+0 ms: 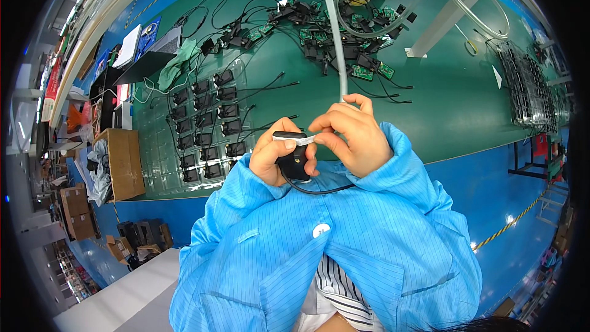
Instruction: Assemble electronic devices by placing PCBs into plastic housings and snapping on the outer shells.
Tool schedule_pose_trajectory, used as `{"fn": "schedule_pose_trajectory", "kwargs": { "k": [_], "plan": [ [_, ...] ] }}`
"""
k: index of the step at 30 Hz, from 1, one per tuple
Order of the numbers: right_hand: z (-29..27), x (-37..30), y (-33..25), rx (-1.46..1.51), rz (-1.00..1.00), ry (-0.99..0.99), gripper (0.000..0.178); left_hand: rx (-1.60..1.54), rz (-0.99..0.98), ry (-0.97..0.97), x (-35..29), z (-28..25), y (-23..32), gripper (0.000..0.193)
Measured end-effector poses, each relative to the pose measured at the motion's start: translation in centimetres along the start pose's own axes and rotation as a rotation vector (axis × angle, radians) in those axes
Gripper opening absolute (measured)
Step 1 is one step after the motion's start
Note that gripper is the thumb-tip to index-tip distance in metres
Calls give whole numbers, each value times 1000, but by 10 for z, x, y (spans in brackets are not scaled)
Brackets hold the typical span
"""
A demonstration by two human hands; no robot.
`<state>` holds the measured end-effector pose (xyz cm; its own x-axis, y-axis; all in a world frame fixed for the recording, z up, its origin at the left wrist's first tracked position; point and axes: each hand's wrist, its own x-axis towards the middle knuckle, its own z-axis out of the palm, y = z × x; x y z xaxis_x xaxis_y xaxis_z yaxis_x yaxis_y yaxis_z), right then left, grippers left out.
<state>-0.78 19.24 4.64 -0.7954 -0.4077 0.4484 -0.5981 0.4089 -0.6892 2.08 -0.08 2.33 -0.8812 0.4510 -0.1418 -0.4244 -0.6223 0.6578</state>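
Note:
My left hand [264,158] is closed around a small black plastic device [293,165], held just in front of my chest. A black cable [316,192] curves down from the device toward the right. Along its upper edge runs a thin whitish strip [300,139], possibly tape or film. The thumb and forefinger of my right hand [356,136] pinch the strip's right end, while its other fingers are curled. Left of my hands, a clear plastic tray [161,175] holds rows of similar black devices [228,110] with cables.
Green boards and black cabled parts [344,40] lie heaped at the table's far side. A grey tube [335,31] hangs down near my right hand. Stacked clear trays [525,86] stand far right. A cardboard box [126,163] and green cloth [177,67] are at left.

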Motion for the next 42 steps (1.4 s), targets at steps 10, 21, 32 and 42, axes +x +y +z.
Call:
{"fn": "schedule_pose_trajectory", "kwargs": {
  "k": [10,21,32,42],
  "plan": [
    [7,3,-8,222,90,-25,12,-81,4,-53,2,-1,-2,19],
    [-2,17,13,266,-74,488,81,445,856,118,8,29,-5,37],
    [46,-13,19,1385,250,-89,118,1015,1046,-147,23,32,-10,65],
    [41,-10,13,1799,317,-470,89,1264,1155,-401,21,42,22,31]
  ]
}}
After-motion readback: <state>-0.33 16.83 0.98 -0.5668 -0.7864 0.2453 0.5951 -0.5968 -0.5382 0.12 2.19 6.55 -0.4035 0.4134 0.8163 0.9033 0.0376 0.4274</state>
